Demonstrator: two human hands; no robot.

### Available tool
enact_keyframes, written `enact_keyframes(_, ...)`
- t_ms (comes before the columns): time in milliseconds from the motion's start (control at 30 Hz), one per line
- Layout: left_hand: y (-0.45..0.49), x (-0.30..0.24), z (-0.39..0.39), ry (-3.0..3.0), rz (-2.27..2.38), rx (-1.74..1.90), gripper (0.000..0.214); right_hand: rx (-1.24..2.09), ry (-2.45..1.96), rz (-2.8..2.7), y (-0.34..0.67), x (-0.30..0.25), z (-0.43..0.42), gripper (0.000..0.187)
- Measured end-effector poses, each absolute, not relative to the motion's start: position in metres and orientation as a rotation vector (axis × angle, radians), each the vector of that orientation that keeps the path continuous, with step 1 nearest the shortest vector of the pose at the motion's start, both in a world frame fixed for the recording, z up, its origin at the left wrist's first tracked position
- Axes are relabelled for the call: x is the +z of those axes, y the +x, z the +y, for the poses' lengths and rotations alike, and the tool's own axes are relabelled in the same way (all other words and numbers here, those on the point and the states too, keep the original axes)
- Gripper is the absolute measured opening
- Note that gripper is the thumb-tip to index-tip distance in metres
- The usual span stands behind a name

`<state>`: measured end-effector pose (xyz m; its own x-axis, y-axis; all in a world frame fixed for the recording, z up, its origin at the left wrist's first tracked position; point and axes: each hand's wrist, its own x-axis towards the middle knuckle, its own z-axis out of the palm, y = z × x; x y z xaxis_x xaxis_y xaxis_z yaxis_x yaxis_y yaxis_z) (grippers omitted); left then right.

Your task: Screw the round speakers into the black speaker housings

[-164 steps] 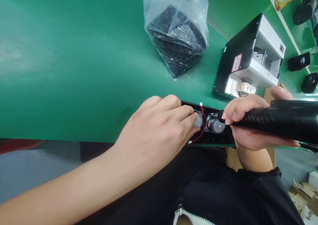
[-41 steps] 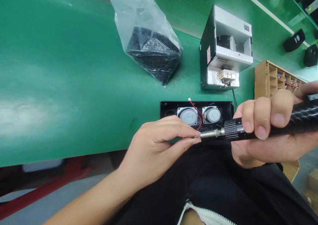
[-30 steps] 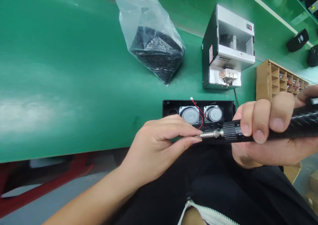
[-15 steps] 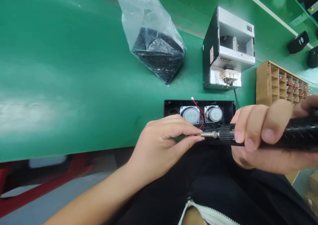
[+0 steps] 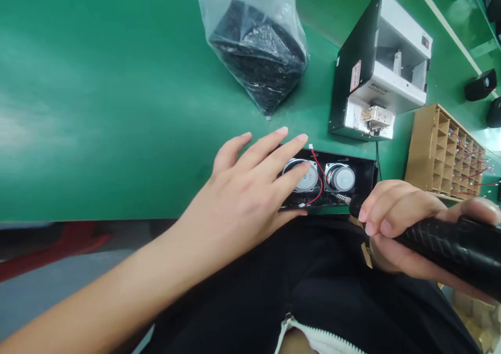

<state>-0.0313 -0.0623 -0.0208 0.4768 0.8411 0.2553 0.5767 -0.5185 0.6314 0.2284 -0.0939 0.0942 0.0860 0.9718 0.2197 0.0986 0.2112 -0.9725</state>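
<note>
My left hand (image 5: 254, 187) lies over the left end of a black speaker housing (image 5: 364, 171), fingers stretched out and apart. Two round speakers sit in the housing: the left speaker (image 5: 307, 179) is partly covered by my fingers, and the right speaker (image 5: 345, 179) shows fully. A red wire (image 5: 318, 161) with a white connector runs between them. My right hand (image 5: 403, 213) is wrapped round a black electric screwdriver (image 5: 446, 244). Its bit points down and left at the housing, beside the lower edge of the right speaker. Whether the tip touches a screw I cannot tell.
A clear plastic bag (image 5: 258, 46) of black material lies behind the housing. Right of it stands a silver and black machine (image 5: 403, 88). Farther right is a divided cardboard box (image 5: 422, 150) holding wired parts. The green table's front edge runs close to my body.
My left hand has let go of the screwdriver's bit end and spread over the housing. My right hand has tilted the screwdriver, bringing its tip down to the right speaker.
</note>
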Motion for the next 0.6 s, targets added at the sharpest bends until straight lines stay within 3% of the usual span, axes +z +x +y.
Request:
enact_keyframes(67, -0.031, -0.023, -0.061, 2.246, 1.173, 0.768, 0.072, 0.831, -1.099, -1.355, 0.226, 0.084, -0.091, 0.013)
enact_keyframes(200, -0.029, -0.022, -0.059, 2.239, 1.133, 0.808, 0.069, 0.738, -0.945, -1.396, 0.226, 0.067, -0.078, 0.029)
enact_keyframes(600, -0.027, -0.023, -0.061, 2.259, 1.186, 0.783, 0.063, 0.676, -0.815, -1.581, 0.24, 0.055, -0.072, 0.042)
